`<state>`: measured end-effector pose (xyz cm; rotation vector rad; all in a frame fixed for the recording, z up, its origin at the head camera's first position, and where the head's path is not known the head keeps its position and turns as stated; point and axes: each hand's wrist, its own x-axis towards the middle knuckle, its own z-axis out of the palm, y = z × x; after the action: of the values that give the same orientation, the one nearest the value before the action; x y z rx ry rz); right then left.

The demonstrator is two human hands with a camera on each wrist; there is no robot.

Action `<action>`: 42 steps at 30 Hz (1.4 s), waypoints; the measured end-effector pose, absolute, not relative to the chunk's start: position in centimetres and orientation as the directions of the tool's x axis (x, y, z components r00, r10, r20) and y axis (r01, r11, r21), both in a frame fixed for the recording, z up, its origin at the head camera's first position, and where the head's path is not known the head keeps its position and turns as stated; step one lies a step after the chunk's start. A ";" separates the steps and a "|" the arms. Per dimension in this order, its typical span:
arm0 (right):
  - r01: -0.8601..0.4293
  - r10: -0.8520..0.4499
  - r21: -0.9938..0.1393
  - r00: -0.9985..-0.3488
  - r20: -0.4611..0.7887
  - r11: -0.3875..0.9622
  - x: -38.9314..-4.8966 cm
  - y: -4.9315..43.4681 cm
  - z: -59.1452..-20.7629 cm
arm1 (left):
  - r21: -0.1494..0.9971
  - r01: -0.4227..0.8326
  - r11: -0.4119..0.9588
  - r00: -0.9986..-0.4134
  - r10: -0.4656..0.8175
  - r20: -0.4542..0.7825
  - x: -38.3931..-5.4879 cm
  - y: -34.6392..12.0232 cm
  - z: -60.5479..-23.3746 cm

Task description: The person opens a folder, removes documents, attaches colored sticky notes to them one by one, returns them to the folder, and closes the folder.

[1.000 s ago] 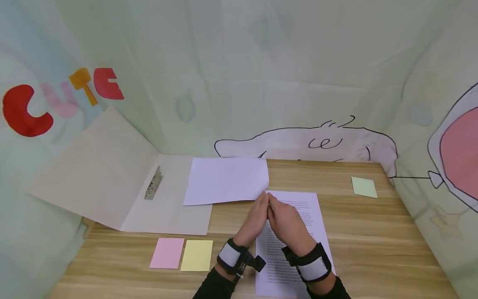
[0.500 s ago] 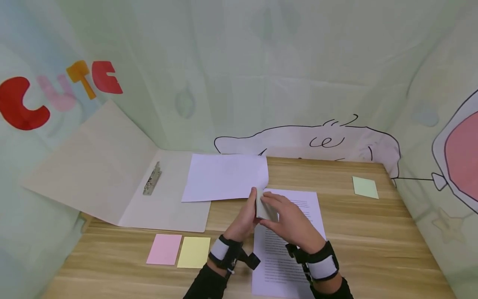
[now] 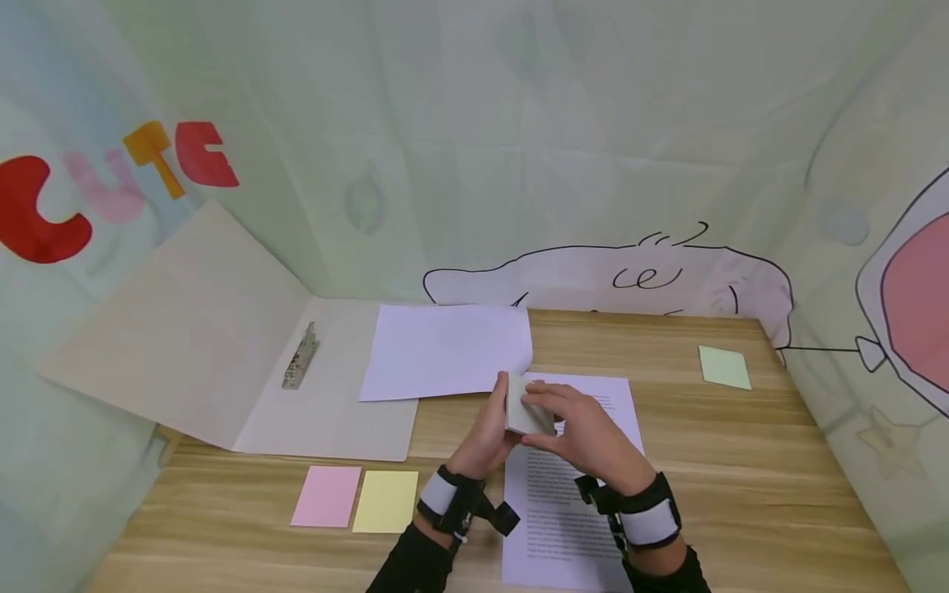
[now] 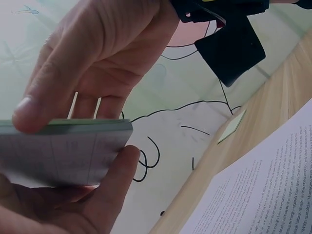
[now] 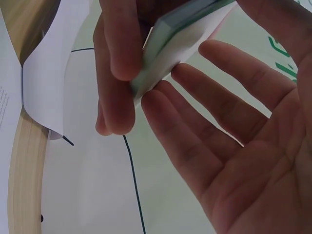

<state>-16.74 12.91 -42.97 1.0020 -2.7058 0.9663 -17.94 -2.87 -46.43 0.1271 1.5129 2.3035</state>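
Above the printed sheet a small square sticky note pad is held up between both hands. My left hand grips it from the left, with the thumb along its edge in the left wrist view. From the right, my right hand pinches the pad, its fingertips on the pale face and its thumb low at the edge. Seen by the left wrist camera, the pad has greenish edges and faint grid print. In the right wrist view, its lower end lies among the fingers of both hands.
An open folder with a metal clip stands at the left, a white sheet partly over it. Pink and yellow notes lie in front; a green note lies at the back right. A printed curtain hangs behind.
My hands were pressed together and hid the pad one second ago. They have since parted, the right hand shifting rightward, and the pad's pale face shows between them.
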 end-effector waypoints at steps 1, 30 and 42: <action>-0.614 -0.554 -0.534 -0.780 0.293 0.582 -16.8 13.0 -43.0 | 0.897 -0.268 -0.351 -0.923 0.361 -0.135 -18.0 -2.9 -46.4; -0.570 -0.460 -0.557 -0.820 0.340 0.604 -16.7 13.2 -42.9 | 0.846 -0.322 -0.425 -0.817 0.577 -0.021 -17.5 -4.3 -46.6; -0.648 -0.481 -0.441 -0.759 0.438 0.621 -16.9 13.0 -43.1 | 0.944 -0.158 -0.291 -0.877 0.480 0.001 -18.0 -4.0 -46.8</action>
<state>-16.92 13.03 -43.09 0.9174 -2.5689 0.8607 -17.95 -4.03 -46.82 0.4003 1.5644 2.2077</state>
